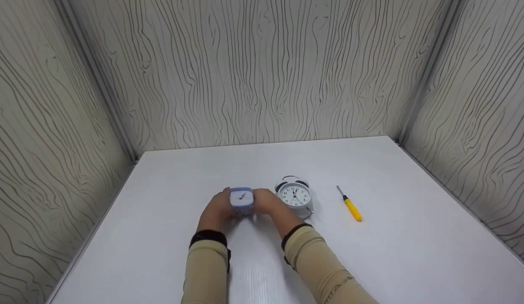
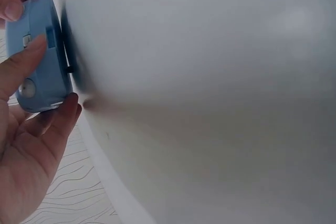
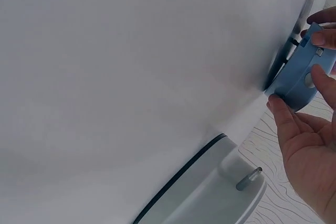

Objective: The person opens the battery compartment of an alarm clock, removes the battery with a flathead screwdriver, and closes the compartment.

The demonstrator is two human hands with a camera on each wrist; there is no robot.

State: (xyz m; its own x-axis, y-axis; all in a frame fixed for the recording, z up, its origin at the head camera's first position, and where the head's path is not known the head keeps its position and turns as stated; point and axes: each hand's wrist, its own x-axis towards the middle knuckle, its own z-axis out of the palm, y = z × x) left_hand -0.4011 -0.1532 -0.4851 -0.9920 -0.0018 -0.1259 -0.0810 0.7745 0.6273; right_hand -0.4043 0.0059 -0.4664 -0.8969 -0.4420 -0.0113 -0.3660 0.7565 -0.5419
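Note:
Both hands hold a small blue clock point(image 1: 242, 197) with a rounded square body and a pale face, low over the white table. My left hand point(image 1: 218, 207) grips its left side; in the left wrist view the left thumb lies across the blue casing point(image 2: 42, 80), close to a small pale switch and a round silver button. From the other side my right hand point(image 1: 267, 201) holds it, the thumb near the silver button in the right wrist view. Just right of the right hand stands a white twin-bell alarm clock point(image 1: 294, 196), upright.
A screwdriver point(image 1: 352, 210) with a yellow handle lies on the table point(image 1: 392, 253) to the right of the alarm clock. Wood-grain patterned panels point(image 1: 262, 76) close in the table at the back and both sides. In the right wrist view the alarm clock's white casing point(image 3: 210, 187) is nearby.

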